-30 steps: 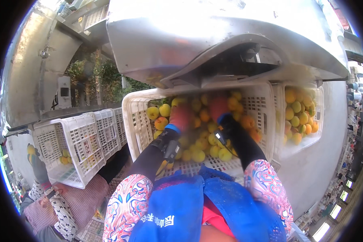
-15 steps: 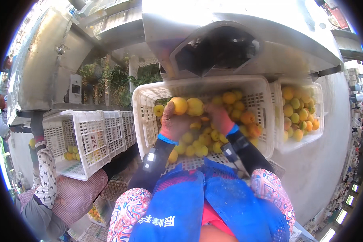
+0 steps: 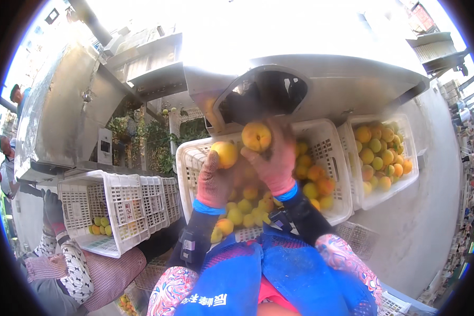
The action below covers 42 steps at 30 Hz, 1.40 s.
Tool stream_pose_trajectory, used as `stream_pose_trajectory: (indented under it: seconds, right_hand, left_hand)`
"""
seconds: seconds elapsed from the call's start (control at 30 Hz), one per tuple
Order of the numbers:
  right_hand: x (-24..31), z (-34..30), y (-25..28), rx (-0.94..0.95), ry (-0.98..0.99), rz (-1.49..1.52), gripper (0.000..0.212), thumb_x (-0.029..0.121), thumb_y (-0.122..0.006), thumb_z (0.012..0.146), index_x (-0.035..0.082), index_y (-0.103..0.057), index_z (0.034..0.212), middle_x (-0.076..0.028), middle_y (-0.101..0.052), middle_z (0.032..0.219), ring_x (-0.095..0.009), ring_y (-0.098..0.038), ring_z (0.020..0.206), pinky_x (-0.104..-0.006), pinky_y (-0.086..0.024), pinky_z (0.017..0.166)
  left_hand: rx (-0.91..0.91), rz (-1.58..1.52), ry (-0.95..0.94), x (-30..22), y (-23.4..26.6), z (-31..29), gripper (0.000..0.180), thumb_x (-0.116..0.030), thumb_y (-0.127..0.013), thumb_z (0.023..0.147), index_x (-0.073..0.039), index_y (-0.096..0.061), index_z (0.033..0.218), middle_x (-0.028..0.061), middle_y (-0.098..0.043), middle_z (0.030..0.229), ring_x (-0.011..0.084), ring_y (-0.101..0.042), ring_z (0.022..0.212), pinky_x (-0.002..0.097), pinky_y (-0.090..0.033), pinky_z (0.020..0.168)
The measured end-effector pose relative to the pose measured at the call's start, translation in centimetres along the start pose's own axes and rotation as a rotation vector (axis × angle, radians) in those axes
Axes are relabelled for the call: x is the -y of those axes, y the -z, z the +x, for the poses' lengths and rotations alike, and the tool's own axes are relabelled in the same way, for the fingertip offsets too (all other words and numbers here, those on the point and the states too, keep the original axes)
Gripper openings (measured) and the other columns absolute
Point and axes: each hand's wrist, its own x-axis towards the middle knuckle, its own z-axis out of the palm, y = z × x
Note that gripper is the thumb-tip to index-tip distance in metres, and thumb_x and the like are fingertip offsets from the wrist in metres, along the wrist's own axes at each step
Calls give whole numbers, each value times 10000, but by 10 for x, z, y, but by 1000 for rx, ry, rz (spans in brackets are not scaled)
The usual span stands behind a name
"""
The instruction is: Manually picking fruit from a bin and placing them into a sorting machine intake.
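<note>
A white plastic crate point(image 3: 190, 158) stands before me with several yellow peaches point(image 3: 247, 206) heaped inside. Over its left half, my left hand point(image 3: 214, 183), in a pinkish glove, is closed on a round yellow peach point(image 3: 225, 155). My right hand point(image 3: 275, 167), gloved alike, grips an orange-yellow peach point(image 3: 256, 137) whose cleft shows; it is raised toward the crate's far rim, close to a dark opening point(image 3: 263, 95) in a metal machine. Both hands are slightly blurred and hide part of the heap.
A second crate of peaches point(image 3: 380, 158) adjoins on the right. The metal machine point(image 3: 363, 84) spans the far side. To the left, white crates point(image 3: 124, 210) stand in a row, one with a few greenish fruits. A co-worker in a checked garment point(image 3: 113, 271) is beside them.
My right hand has come up from the heap with a peach, toward the machine's opening. My left hand still holds a peach, now slightly lower. The whole view has shifted.
</note>
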Motion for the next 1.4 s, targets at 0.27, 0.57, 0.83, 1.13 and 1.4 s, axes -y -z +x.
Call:
stream_pose_trajectory:
  seconds: [0.27,0.57,0.83,1.13,1.4]
  right_hand:
    - [-62,68,-63,181,-65,-432,687,413,-836,765,-23,-620,1251,-220,-676,1108,-420,-640,972,-476,-515,853]
    - [21,-9,-15,248,68,95,840,274,-846,724,9,-499,1441,-246,-630,1278,-431,-613,1113,-455,-501,955]
    - [-12,4,-13,264,71,93,846,155,-826,701,30,-478,1461,-232,-595,1325,-430,-584,1157,-470,-472,1000]
    - [-75,50,-36,230,285,-266,660,187,-752,803,33,-529,1404,-221,-576,1347,-422,-548,1211,-499,-436,1048]
    - [-74,27,-17,63,297,-93,425,132,-686,867,66,-622,1282,-189,-682,1149,-401,-639,1033,-481,-514,875]
  left_hand:
    - [-132,61,140,9,9,14,525,-494,-578,1002,-90,-545,1335,55,-612,1282,227,-563,1188,390,-458,1047]
    - [-79,-69,206,-8,-26,7,578,-534,-539,1009,-60,-541,1338,125,-649,1203,263,-631,1092,382,-508,956]
    - [131,148,228,15,41,8,296,-292,-546,968,-82,-627,1160,69,-658,1137,250,-605,1106,415,-456,1006]
    - [-440,624,237,30,58,25,307,-128,-659,837,-96,-652,1142,73,-653,1104,278,-617,972,423,-499,921]
    - [230,2156,399,105,158,53,578,-334,-740,834,-51,-579,1312,195,-615,1304,375,-610,1169,480,-505,949]
